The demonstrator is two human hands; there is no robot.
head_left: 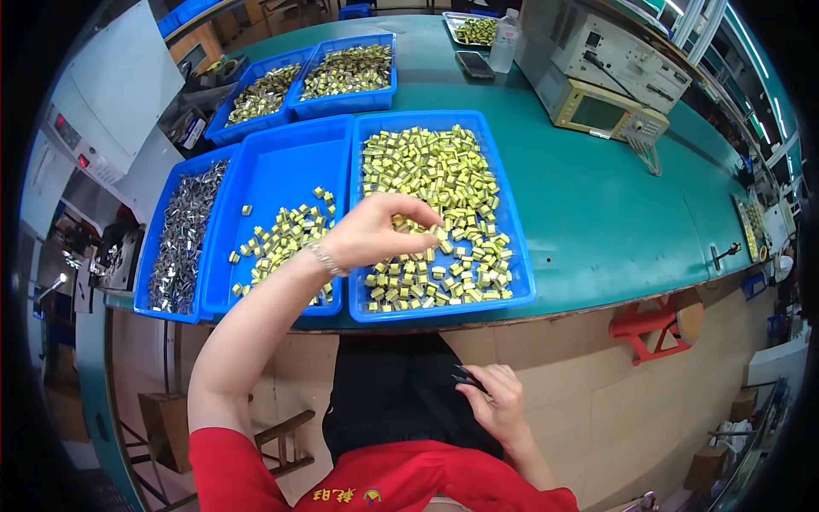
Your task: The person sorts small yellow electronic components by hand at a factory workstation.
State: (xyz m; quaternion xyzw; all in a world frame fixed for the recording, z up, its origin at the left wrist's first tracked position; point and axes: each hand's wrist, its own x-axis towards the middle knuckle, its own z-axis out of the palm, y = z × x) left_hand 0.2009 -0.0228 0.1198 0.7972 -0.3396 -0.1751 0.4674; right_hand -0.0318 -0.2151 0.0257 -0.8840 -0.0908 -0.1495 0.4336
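My left hand reaches over the right-hand blue tray, thumb and forefinger pinched round a small yellow-wrapped component. Beneath it that tray is full of similar yellow-and-silver components, with a few bare patches near its middle. Under my left forearm stands a second blue tray, with a looser heap of components in its nearer half. My right hand is over my lap in front of the table edge, closed on black tweezers whose two thin points face left.
A narrow blue tray of bare metal parts stands at the left. Two more filled trays sit behind. On the green table are a phone, a bottle and instruments. A red stool stands at the right.
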